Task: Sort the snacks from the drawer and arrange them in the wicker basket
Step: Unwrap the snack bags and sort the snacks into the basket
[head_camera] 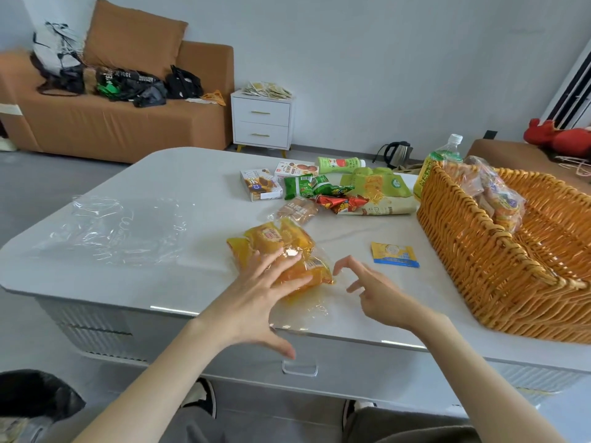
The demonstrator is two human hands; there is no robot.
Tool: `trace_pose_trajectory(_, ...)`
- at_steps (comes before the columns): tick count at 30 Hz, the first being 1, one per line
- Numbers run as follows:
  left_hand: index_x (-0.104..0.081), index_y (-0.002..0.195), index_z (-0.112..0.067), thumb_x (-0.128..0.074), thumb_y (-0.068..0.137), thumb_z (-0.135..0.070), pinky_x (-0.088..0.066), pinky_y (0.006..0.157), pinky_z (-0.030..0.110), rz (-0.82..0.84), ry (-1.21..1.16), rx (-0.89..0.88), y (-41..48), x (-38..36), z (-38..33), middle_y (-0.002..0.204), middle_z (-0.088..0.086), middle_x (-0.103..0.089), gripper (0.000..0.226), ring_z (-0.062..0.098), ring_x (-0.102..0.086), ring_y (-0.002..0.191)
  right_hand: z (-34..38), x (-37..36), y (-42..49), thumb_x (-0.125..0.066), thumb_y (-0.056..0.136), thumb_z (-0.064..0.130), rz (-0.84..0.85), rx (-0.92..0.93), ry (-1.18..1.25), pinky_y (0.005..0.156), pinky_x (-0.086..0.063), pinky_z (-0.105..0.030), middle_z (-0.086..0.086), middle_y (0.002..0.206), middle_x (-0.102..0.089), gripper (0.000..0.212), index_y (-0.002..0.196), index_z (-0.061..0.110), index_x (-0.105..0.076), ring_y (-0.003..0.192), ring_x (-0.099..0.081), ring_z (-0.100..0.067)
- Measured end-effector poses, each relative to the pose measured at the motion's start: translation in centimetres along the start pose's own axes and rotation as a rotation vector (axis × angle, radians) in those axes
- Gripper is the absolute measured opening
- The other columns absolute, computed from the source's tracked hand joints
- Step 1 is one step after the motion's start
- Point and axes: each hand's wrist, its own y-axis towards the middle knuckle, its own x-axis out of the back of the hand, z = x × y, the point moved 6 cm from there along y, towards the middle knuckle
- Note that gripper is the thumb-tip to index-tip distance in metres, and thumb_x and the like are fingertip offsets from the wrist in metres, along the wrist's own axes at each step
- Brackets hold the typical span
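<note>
- Knees [399,423] in grey trousers are seen lowest in view, just before a shut drawer [299,367] under the tabletop [192,174].
- Left hand [265,292] is laid flat on a yellow cake bag [278,244] near the tabletop's front edge, with the fingers spread and nothing gripped.
- Right hand [380,292] is held just right of that bag, fingers loosely curled and apart, with nothing pinched. Whether it touches the bag's clear tail cannot be told.
- Basket [499,282] is placed at the right of the tabletop, and one clear snack bag [499,199] is seen propped inside against its far-left wall.
- Sachet [395,254], yellow and blue, is found alone between the cake bag and the basket.
- Further back a loose pile is spread: two boxes [260,184], green packets [303,186], red packets [342,203], a brown packet [297,211], a large green bag [377,190] and a green bottle [340,164] laid on its side.
- Clear wrap [112,228] is spread at the left.
- Progress is judged early: only one bag is seen in the basket, while the cake bag, the sachet and the whole pile are left to be sorted and arranged.
</note>
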Motion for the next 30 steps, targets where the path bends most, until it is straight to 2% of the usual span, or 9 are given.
trace_pose_trajectory(3,0.024,0.146,-0.035,-0.054,0.047,-0.089,0.019,0.111,0.035,0.115,0.062,0.049,-1.4,-1.0,-0.1,0.149,-0.008,0.04,0.137,0.013,0.04,0.136,-0.3,0.0,-0.3,-0.039,0.072,-0.02,-0.08,0.058,-0.172,0.076,-0.055,-0.042,0.019,0.149,-0.021,0.105,0.13,0.065,-0.02,0.108,-0.054,-0.01)
trace_pose_trajectory(5,0.026,0.146,-0.029,-0.055,0.057,-0.081,0.009,0.115,0.031,0.052,0.068,0.074,-2.0,-0.9,-0.4,0.15,-0.005,0.038,0.132,0.013,0.034,0.139,-0.2,0.0,-0.1,-0.055,0.081,-0.012,-0.122,0.1,-0.305,0.072,-0.056,-0.037,0.016,0.155,-0.012,0.108,0.138,0.067,-0.008,0.111,-0.05,-0.012)
trace_pose_trajectory(8,-0.016,0.153,-0.014,-0.052,0.076,-0.064,-0.038,0.108,0.034,-0.23,0.056,0.081,-2.8,-0.2,-0.9,0.16,0.007,-0.01,0.098,0.022,-0.015,0.146,-0.1,-0.3,0.3,-0.065,0.089,0.008,-0.195,0.18,-0.406,0.07,-0.053,-0.03,0.011,0.158,-0.016,0.09,0.142,0.061,-0.015,0.111,-0.049,-0.011)
trace_pose_trajectory(13,-0.058,0.131,-0.01,-0.076,0.073,-0.043,-0.054,0.09,0.032,-0.442,0.135,-0.021,-3.5,-0.2,-2.6,0.128,0.009,-0.056,0.068,0.023,-0.057,0.115,0.1,-1.1,0.3,-0.055,0.096,0.031,-0.259,0.293,-0.462,0.063,-0.05,-0.031,0.011,0.152,-0.037,0.049,0.138,0.053,-0.041,0.102,-0.055,-0.018)
trace_pose_trajectory(15,-0.061,0.127,-0.012,-0.081,0.068,-0.04,-0.054,0.084,0.029,-0.46,0.204,-0.017,-3.7,-0.2,-2.7,0.115,0.008,-0.061,0.069,0.021,-0.061,0.102,0.3,-1.0,0.1,-0.05,0.096,0.035,-0.279,0.313,-0.458,0.06,-0.051,-0.034,0.011,0.15,-0.04,0.042,0.135,0.049,-0.047,0.1,-0.056,-0.021)
trace_pose_trajectory(20,-0.068,0.119,-0.014,-0.082,0.069,-0.028,-0.053,0.084,0.024,-0.471,0.077,0.054,-4.3,-0.3,-1.9,0.12,0.001,-0.066,0.054,0.017,-0.063,0.11,0.5,-1.2,-0.7,-0.038,0.097,0.046,-0.253,0.324,-0.435,0.064,-0.049,-0.033,0.017,0.154,-0.031,0.041,0.136,0.048,-0.048,0.101,-0.051,-0.019)
trace_pose_trajectory(23,-0.064,0.123,-0.019,-0.072,0.079,-0.016,-0.041,0.103,0.022,-0.402,-0.121,0.111,-5.0,-1.1,-0.2,0.129,-0.006,-0.06,0.044,0.01,-0.051,0.126,0.4,-1.8,-1.0,-0.032,0.096,0.052,-0.167,0.269,-0.379,0.071,-0.047,-0.031,0.028,0.154,-0.02,0.04,0.135,0.057,-0.04,0.108,-0.043,-0.011)
trace_pose_trajectory(26,-0.056,0.126,-0.025,-0.059,0.089,-0.017,-0.02,0.114,0.013,-0.359,-0.44,0.202,-5.9,-1.2,2.2,0.131,-0.014,-0.054,0.037,-0.007,-0.039,0.128,0.4,-2.0,-1.5,-0.035,0.094,0.053,-0.11,0.207,-0.144,0.08,-0.042,-0.025,0.034,0.15,-0.023,0.035,0.126,0.062,-0.045,0.104,-0.041,-0.001)
trace_pose_trajectory(30,-0.064,0.108,-0.038,-0.058,0.092,-0.012,-0.028,0.11,0.012,-0.288,-0.816,0.326,-6.8,-1.4,4.4,0.112,-0.036,-0.058,0.031,-0.02,-0.041,0.12,1.0,-2.2,-1.9,-0.053,0.098,0.027,-0.039,0.192,0.269,0.089,-0.038,-0.01,0.025,0.14,-0.045,0.026,0.112,0.044,-0.067,0.109,-0.049,0.019)
